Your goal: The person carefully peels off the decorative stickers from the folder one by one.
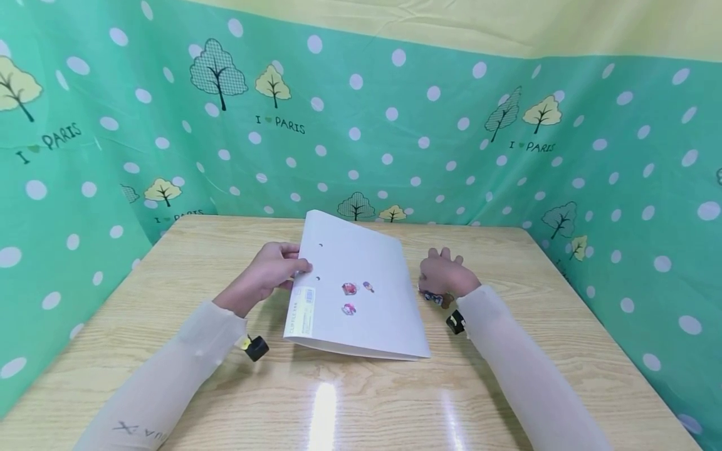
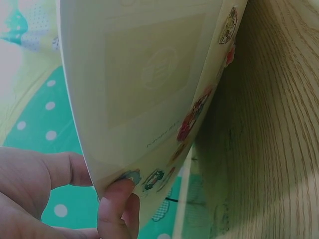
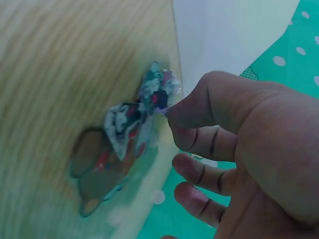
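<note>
White folder, lifted at its edge by the pinching left hand, could slip shut while the right hand pinches a curling sticker.

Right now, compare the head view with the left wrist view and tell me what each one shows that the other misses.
Only the head view shows the whole light wooden table, the right hand by a small crumpled patterned sticker strip, and the three little stickers on top of the white paper folder cover.

Only the left wrist view shows the raised cover's underside, with a row of colourful stickers along its edge and faint embossed print.

Both show the left hand gripping the cover's edge, the wood grain and the green polka-dot backdrop.
</note>
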`<state>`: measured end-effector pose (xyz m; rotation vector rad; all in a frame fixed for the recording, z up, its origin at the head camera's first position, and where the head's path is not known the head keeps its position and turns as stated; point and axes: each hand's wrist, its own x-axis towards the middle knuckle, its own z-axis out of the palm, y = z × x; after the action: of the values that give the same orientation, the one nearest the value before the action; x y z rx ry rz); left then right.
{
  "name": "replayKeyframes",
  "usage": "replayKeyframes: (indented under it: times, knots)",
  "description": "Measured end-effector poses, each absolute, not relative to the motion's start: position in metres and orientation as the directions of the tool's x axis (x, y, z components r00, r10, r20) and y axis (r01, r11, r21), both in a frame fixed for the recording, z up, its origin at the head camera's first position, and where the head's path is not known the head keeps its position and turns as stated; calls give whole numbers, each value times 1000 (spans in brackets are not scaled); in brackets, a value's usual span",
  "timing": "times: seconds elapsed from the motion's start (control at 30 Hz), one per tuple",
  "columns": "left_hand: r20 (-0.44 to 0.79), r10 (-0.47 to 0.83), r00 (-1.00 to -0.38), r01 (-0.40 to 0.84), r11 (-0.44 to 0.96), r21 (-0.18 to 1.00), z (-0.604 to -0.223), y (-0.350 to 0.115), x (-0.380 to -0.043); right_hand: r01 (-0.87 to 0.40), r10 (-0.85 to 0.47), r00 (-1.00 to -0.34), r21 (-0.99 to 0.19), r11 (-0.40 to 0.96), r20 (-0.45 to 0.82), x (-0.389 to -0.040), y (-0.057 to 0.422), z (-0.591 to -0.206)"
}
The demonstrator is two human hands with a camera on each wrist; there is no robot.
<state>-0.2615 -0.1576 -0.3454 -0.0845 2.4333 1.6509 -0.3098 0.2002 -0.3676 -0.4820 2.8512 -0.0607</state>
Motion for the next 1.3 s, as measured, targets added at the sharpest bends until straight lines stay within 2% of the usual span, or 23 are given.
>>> replayKeyframes:
  times: [0.67, 1.07, 1.3]
  knots:
    - [-201, 74, -977, -163, 354, 921, -347, -158, -263, -322, -327, -938, -59, 945, -116, -305, 194, -367]
    - [-203, 77, -976, -164, 354, 921, -347, -157, -263, -371, -376, -926, -113, 922, -26, -294, 175, -362]
    - [-206, 71, -976, -168, 361, 917, -347, -158, -263, -430, -428, -903, -99, 898, 37, -284, 158, -351]
